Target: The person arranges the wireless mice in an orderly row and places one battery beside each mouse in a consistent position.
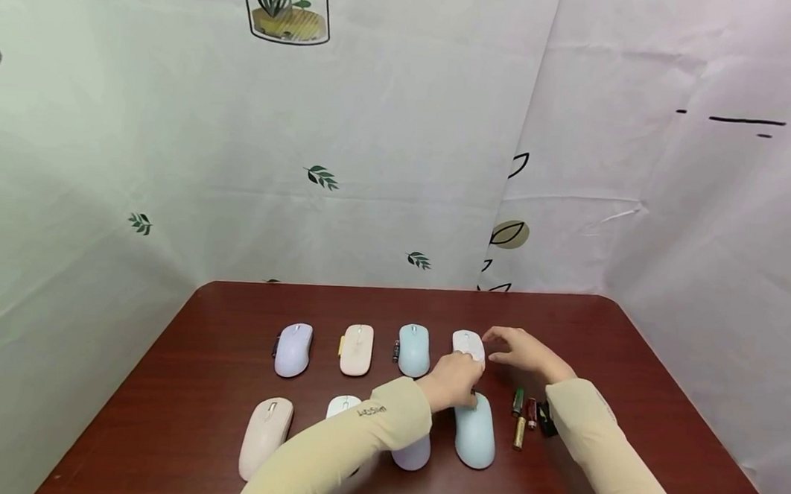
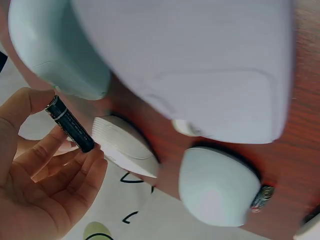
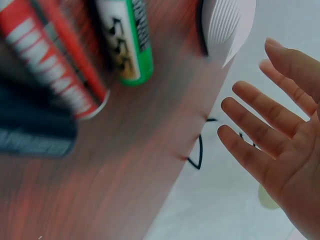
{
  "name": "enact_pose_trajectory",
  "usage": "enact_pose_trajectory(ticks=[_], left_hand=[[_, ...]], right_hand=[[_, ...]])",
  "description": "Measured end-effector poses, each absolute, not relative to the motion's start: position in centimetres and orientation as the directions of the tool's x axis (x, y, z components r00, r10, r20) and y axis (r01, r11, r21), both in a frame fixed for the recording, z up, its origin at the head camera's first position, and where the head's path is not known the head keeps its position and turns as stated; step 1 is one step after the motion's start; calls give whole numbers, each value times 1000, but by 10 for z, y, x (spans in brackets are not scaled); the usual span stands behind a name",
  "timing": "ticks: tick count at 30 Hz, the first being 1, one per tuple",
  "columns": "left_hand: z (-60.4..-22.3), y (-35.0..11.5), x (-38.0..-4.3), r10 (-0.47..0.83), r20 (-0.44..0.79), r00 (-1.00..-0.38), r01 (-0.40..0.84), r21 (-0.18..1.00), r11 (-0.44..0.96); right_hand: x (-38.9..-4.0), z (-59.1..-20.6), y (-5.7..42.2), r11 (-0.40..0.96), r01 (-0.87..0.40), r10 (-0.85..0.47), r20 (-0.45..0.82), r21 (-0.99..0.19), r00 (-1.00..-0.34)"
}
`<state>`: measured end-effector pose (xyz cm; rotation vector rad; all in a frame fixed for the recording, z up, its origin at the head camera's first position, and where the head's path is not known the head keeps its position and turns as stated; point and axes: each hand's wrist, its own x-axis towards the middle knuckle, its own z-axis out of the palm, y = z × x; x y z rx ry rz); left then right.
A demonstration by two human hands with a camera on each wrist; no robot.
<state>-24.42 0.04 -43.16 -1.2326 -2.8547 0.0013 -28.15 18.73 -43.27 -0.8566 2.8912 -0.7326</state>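
Between thumb and fingertips, my left hand (image 1: 454,381) pinches a small black battery (image 2: 71,125), seen clearly in the left wrist view. In the head view that hand is between the back white mouse (image 1: 468,342) and the front light blue mouse (image 1: 476,436). My right hand (image 1: 526,354) hovers just right of the white mouse, fingers spread and holding nothing, as the right wrist view shows. Closer to the right sleeve lie a green battery (image 1: 518,401), a red battery (image 1: 531,412), a gold battery (image 1: 519,434) and a black battery (image 1: 547,419).
Along the back stand a lavender mouse (image 1: 293,350), a cream mouse (image 1: 356,349) and a light blue mouse (image 1: 414,351), each with a battery at its left side. In front are a beige mouse (image 1: 266,436), plus white (image 1: 342,405) and lavender (image 1: 413,455) mice partly covered by my left sleeve.
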Motion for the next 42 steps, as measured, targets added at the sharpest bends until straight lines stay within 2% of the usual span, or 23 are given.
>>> enact_pose_trajectory(ticks=[8,17,32,42], left_hand=[[-435,-16,-254,699,55,-713,701,72,709],[-434,-30,-267,646,39,-763,646,86,758],[-433,-37,-298,560,-11,-828,538,267,800],[-440,-22,-314,500,-30,-865,488,179,854]], right_hand=[[-284,-435,158,773,-500,-533,28,-392,-846],[-292,-433,143,838,-397,-452,-68,-374,-889],[-307,-428,134,911,-326,-375,-178,-253,-910],[-307,-423,129,918,-312,-362,-200,-243,-910]])
